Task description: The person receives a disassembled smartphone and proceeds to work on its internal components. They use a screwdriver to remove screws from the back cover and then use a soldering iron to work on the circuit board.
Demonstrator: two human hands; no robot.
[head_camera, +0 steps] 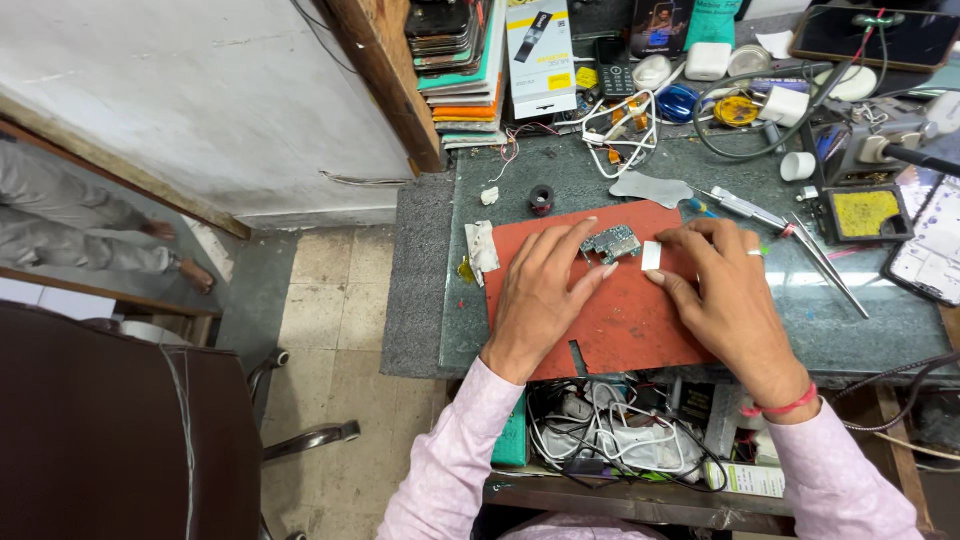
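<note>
Head view: the left hand (545,290) lies palm down on a red work mat (625,325), fingers spread and relaxed, its fingertips touching the near edge of a small circuit board (611,243) without closing on it. The right hand (725,290) rests beside it on the mat, a ring on one finger and a red band at the wrist; thumb and forefinger pinch a small white rectangular piece (651,256) just right of the board. The board itself lies flat on the upper middle of the mat, between the two hands. Packages: a tall white box with a yellow patch (541,50) stands upright at the back of the bench, just right of a stack of thin coloured cases (462,70); a teal packet (712,20) stands further right against the back edge. A white tissue scrap (482,246) lies at the mat's left edge. Tweezers (825,265) and a screwdriver (740,205) lie right of the mat, near a holder with a yellow sponge (866,213). Surface: a dark green glass-topped bench (860,320), cluttered with cables at the back, with tangled white wires on a shelf (620,435) beneath. Room: tiled floor (330,330) to the left, a whitewashed wall (200,90), a brown chair back (110,430) near the lower left corner.
</note>
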